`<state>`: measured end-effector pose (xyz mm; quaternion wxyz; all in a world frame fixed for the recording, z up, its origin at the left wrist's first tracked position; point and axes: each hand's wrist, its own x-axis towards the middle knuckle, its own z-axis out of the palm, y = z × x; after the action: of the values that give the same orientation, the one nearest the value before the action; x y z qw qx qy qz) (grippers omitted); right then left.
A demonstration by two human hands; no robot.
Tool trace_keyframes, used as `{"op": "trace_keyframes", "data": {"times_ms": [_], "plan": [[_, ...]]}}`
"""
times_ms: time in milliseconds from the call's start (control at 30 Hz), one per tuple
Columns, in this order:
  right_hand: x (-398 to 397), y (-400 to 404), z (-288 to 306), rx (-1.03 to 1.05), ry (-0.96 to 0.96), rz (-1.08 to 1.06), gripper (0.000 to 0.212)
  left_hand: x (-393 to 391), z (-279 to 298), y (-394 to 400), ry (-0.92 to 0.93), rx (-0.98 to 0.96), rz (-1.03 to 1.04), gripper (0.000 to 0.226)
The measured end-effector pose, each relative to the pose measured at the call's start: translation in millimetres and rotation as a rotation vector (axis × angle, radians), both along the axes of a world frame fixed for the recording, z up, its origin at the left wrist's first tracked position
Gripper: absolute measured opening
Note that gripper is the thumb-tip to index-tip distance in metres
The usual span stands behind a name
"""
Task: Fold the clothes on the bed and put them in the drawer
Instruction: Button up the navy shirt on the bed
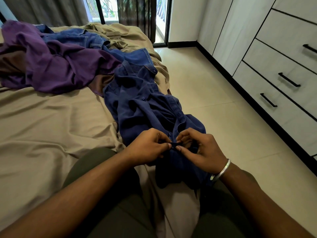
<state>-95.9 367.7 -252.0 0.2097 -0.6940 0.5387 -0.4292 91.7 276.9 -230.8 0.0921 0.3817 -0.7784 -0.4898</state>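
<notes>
While pinched, shirt in hands.

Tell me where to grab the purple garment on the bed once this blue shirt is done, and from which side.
Probably its near edge, from the front. The purple garment lies crumpled, its hem loose on bare sheet, while the far side tucks under the jeans. Both hands, left hand and right hand, are pinching the blue shirt.

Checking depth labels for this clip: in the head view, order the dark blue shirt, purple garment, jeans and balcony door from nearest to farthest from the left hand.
1. Dark blue shirt: pinched by the left hand at its button strip.
2. Purple garment: up the bed, to the left.
3. Jeans: behind the purple garment.
4. Balcony door: beyond the bed's far end.
</notes>
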Motion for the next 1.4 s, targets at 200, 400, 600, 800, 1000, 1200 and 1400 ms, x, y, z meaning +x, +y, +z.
{"op": "trace_keyframes", "data": {"times_ms": [200, 400, 600, 800, 1000, 1200, 1400], "plan": [[3.0, 0.0, -1.0, -0.018, 0.008, -0.035, 0.019, -0.6, 2.2, -0.7, -0.001, 0.011, -0.022, 0.018], [10.3, -2.7, -0.2, 0.021, -0.069, -0.056, 0.022, -0.8, 1.6, -2.5, 0.086, 0.194, 0.076, 0.009], [13.5, -1.5, -2.4, 0.041, -0.103, -0.081, 0.020, -2.1, 3.7, 0.0, 0.042, 0.297, 0.081, 0.016], [16.2, 0.7, -6.9, 0.067, -0.130, -0.094, 0.018, -4.0, 6.3, 0.9, 0.081, 0.469, 0.175, 0.016], [20.9, -1.3, -8.5, 0.131, -0.231, -0.115, 0.026, -2.4, 1.0, -3.1, 0.033, 0.492, 0.168, 0.022], [17.2, -0.5, -10.2, 0.193, -0.470, -0.147, 0.032, 0.2, 5.5, 3.0, 0.042, -0.027, 0.055, 0.008], [10.4, 0.8, -5.8, 0.222, -0.560, -0.134, 0.041, 0.3, 10.3, 8.7, 0.055, -0.113, 0.030, 0.021]]}}
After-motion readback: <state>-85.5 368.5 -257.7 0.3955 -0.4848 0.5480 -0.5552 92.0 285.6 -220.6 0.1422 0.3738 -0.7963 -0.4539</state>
